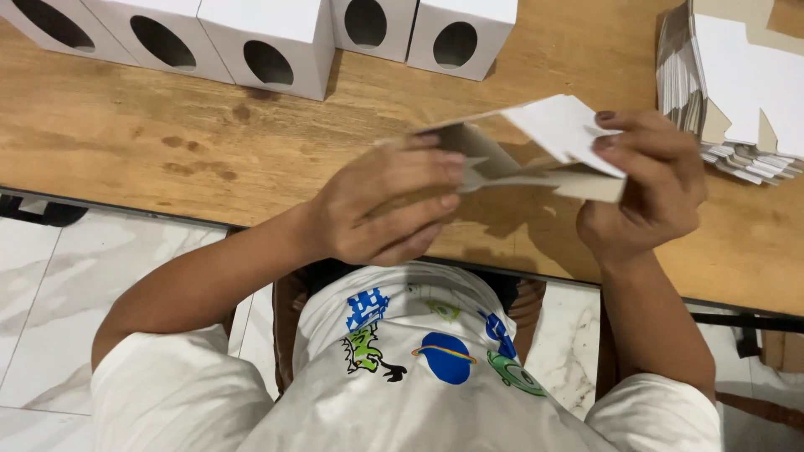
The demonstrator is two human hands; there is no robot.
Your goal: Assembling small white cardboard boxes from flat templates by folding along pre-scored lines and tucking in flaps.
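A flat white cardboard box blank (536, 151) with a brown inner side is held above the wooden table (167, 151), partly folded open. My left hand (389, 205) grips its left end, fingers curled over the edge. My right hand (649, 188) pinches its right end, thumb and fingers on a white flap. Both hands hover near the table's front edge, above my lap.
Several assembled white boxes (276, 42) with oval cut-outs stand in a row along the table's far edge. A stack of flat box blanks (737, 92) lies at the far right. White marble floor tiles (50, 285) show below the table.
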